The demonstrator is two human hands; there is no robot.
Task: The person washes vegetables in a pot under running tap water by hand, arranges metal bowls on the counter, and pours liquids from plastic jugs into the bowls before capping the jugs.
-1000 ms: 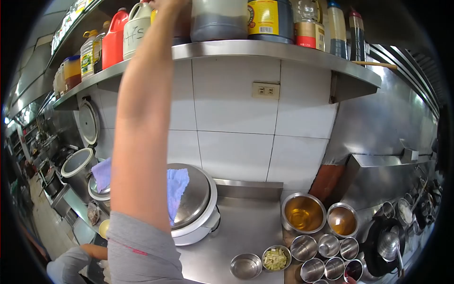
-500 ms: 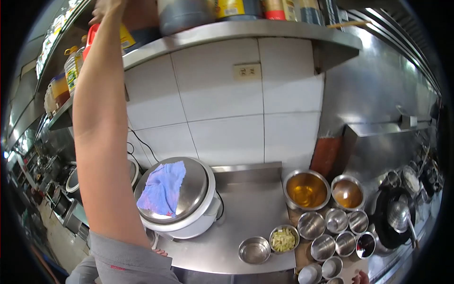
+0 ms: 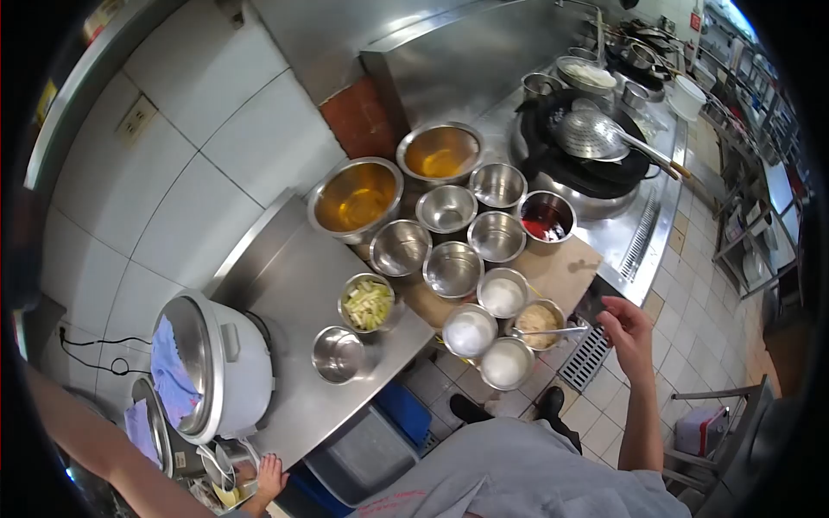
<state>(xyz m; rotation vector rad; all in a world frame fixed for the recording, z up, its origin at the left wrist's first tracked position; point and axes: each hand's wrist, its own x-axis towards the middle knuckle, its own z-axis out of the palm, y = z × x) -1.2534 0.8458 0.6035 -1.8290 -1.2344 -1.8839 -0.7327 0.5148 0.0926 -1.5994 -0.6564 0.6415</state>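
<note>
My right hand (image 3: 626,332) hovers over the floor side of the counter, fingers loosely bent and apart, holding nothing. Its fingertips are near the handle of a metal spoon (image 3: 557,331), which rests in a container of tan granules (image 3: 539,318). Beside that, containers hold white powder (image 3: 470,331). My left forearm (image 3: 95,440) stretches off the left edge, its hand out of sight. Near the counter edge sit a bowl of chopped pale-green pieces (image 3: 367,305) and a metal bowl (image 3: 338,354). Another hand (image 3: 272,475), apparently a co-worker's, rests on the counter's front edge.
A large white cooker (image 3: 237,371) with a blue cloth (image 3: 173,371) stands left. Two bowls of amber liquid (image 3: 354,207) are at the back, near several metal cups (image 3: 453,269) and one of dark red liquid (image 3: 546,220). A perforated ladle (image 3: 591,134) lies over black woks (image 3: 574,177).
The view has swung right and down, away from the shelf. My left hand, earlier up at a red item on the shelf, has left the frame. My right hand now shows fully.
</note>
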